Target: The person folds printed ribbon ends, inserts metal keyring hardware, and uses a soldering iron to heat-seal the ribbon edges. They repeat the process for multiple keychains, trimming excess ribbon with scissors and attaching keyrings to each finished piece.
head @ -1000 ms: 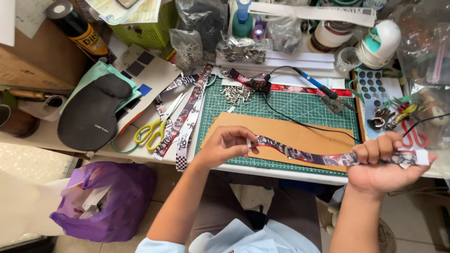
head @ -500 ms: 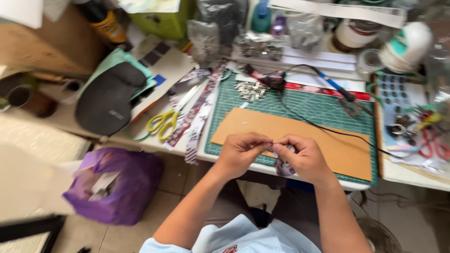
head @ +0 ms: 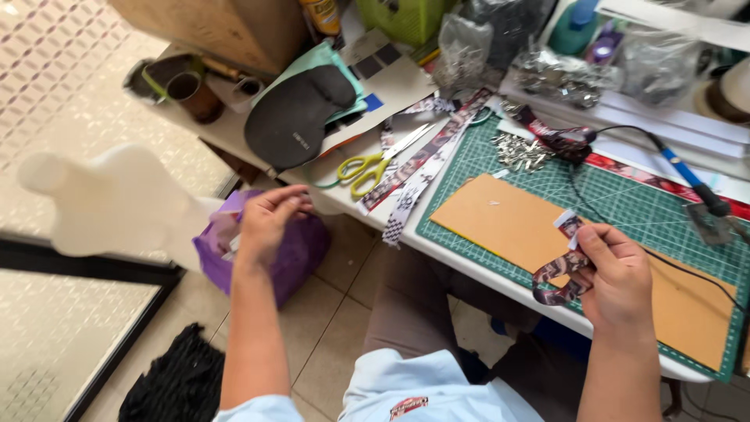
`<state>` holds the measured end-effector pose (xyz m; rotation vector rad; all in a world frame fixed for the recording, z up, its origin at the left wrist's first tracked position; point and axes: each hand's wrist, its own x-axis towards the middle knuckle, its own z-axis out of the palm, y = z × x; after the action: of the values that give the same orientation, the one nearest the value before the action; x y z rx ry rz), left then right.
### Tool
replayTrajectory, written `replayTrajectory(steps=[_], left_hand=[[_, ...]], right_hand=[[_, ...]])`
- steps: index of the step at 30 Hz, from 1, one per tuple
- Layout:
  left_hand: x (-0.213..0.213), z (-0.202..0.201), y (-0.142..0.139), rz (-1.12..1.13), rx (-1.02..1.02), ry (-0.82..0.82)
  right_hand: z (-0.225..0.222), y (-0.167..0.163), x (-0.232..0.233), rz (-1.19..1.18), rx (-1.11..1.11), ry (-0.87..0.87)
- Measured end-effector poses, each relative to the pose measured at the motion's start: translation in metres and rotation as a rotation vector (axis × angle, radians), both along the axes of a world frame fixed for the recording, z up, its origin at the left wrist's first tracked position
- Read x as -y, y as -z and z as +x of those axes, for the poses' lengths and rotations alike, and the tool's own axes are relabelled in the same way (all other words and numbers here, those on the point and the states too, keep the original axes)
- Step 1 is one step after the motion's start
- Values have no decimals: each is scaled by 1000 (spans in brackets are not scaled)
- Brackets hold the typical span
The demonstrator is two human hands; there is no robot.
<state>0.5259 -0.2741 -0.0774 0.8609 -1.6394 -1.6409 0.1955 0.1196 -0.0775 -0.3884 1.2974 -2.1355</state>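
My right hand (head: 617,273) is closed on a folded, dark patterned ribbon strip (head: 556,283) with a white end, held over the near edge of a tan cardboard sheet (head: 508,219) on a green cutting mat (head: 625,195). Off the table's left side, my left hand (head: 269,223) hovers above a purple bag (head: 305,246) on the floor. Its fingertips are pinched together and I see nothing between them.
Yellow-handled scissors (head: 363,168) and more patterned strips (head: 422,164) lie left of the mat. A pile of small metal clips (head: 523,150) and a blue-handled corded tool (head: 680,173) rest on the mat. A black padded piece (head: 293,117) lies beyond the scissors, and a white foam shape (head: 117,203) stands at left.
Both hands were together on the strip over the mat's edge. Now my left hand has swung left and down over the purple bag, while my right hand keeps the folded strip.
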Motion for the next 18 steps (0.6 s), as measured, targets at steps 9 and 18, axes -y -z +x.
replayTrajectory(steps=[9,18], left_hand=[[72,82,-19,-313,1276,-638],[-9,-14,-44,-718,355,-469]], right_hand=[[9,18,8,157,-69,-54],[30,7,40,266,-244,-167]])
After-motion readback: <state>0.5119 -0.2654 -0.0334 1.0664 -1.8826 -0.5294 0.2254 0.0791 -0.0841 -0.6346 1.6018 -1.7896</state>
